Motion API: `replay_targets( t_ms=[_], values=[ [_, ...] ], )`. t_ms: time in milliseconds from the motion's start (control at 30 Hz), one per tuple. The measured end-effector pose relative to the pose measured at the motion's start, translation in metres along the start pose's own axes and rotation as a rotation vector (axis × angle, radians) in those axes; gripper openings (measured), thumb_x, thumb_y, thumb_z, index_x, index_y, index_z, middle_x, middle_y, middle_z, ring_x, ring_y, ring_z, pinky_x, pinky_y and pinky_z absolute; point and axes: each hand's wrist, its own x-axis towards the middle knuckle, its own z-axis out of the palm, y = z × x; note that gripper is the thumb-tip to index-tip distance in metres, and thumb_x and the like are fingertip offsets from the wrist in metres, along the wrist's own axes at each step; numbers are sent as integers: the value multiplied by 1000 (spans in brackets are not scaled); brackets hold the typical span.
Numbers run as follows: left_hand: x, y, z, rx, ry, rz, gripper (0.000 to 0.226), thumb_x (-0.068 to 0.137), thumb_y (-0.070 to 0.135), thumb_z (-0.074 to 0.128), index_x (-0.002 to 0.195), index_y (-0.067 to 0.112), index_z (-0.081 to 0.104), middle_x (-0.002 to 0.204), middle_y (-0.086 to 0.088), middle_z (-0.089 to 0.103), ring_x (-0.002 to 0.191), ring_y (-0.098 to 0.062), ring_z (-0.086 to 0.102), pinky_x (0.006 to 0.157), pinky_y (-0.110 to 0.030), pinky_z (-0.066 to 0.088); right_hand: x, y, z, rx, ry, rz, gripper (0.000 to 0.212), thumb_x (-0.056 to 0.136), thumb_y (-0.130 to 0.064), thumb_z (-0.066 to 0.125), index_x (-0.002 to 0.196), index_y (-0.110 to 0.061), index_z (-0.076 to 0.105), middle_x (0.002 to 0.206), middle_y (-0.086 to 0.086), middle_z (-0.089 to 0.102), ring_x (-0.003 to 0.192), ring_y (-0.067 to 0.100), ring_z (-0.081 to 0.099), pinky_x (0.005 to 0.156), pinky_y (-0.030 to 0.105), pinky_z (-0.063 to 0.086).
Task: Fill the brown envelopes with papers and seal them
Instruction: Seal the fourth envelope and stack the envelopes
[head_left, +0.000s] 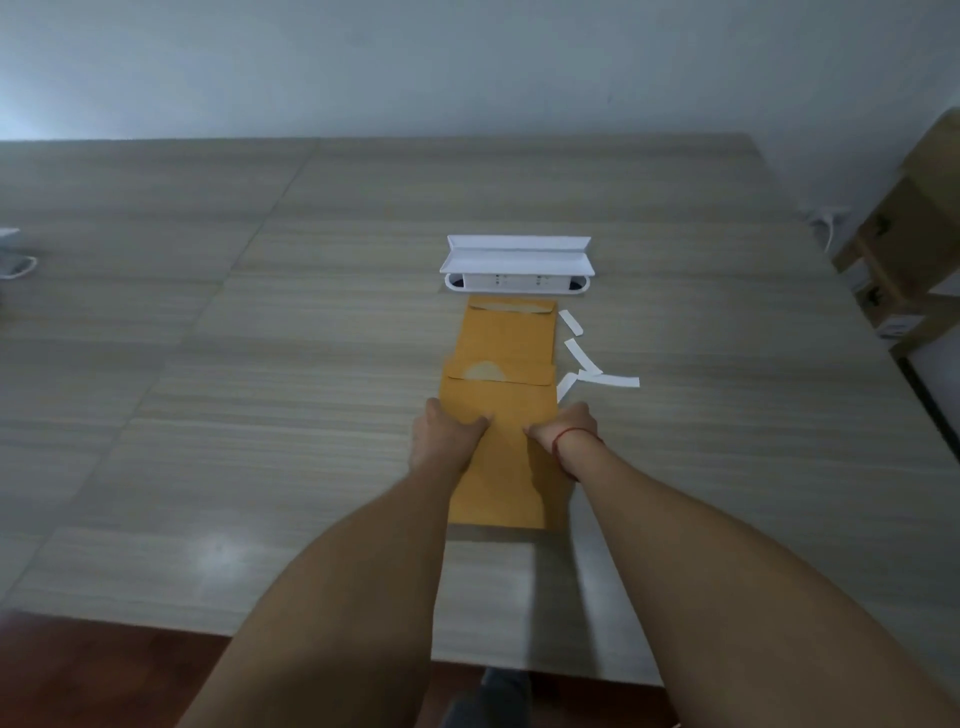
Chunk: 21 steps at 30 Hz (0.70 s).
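Two brown envelopes lie end to end on the table. The near envelope (501, 467) has its flap folded down at the far end, with a pale patch on it. My left hand (448, 434) grips its left edge, thumb on top. At the right edge my right hand (565, 426) does the same, fingers curled; a red string circles that wrist. The far envelope (506, 335) lies flat beyond it, flap at its far end, partly overlapped by the near one. No loose papers are visible.
Several white paper strips (597, 376) lie just right of the envelopes. A white open cable box (517, 265) sits in the table behind them. Cardboard boxes (914, 249) stand off the table's right edge. The wooden table (260, 415) reaches far to the left.
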Motion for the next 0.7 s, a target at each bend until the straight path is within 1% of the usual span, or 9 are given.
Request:
replay_targets(
  t_ms=[100,167,300,400,500,567,633,700],
  values=[
    [26,22,-4,30,-5,45,74,76,53,71,130,10,44,128,-13,54,121,-33,51,94,-44,47,19,-25,-3,-44,35,-53,58,83,-31,73,129,-3,52,132,14,57,121,33,56,95,39,50],
    [48,35,-4,80,12,59,74,78,54,68,130,8,43,130,-14,52,122,-34,50,96,-45,46,37,-42,-3,-82,39,-73,52,84,-34,71,124,-4,57,128,14,60,118,33,58,91,37,50],
    [101,62,5,160,10,127,73,79,56,65,130,8,43,131,-14,51,124,-33,47,102,-48,43,83,-74,-1,-67,89,-27,47,82,-35,72,117,-5,63,120,11,65,113,31,61,85,35,51],
    [133,76,15,202,-28,123,75,80,57,64,131,6,43,131,-15,48,124,-33,46,103,-47,42,112,-89,3,-66,139,5,49,79,-38,73,116,-8,62,119,11,65,109,31,63,87,38,55],
    [160,89,25,264,-44,121,75,80,58,63,130,5,45,131,-16,47,124,-34,46,105,-44,41,135,-101,10,-60,169,27,52,78,-40,72,120,-11,59,123,11,61,112,33,60,92,46,53],
    [172,94,29,291,-49,109,75,79,58,64,129,6,45,131,-15,46,124,-34,45,105,-43,40,147,-106,14,-74,171,37,54,75,-42,73,117,-12,59,119,10,63,109,32,61,90,45,54],
    [178,95,30,240,-52,52,78,74,56,70,130,8,43,132,-15,45,126,-33,44,105,-44,41,153,-111,15,-62,154,77,64,69,-47,77,120,-12,57,119,10,64,109,31,62,91,43,54],
    [181,92,29,140,-57,-5,86,69,51,76,133,8,39,133,-15,46,126,-33,44,104,-45,42,156,-114,13,-60,111,135,74,67,-46,81,126,-9,54,124,11,61,114,32,60,93,40,52]
  ],
)
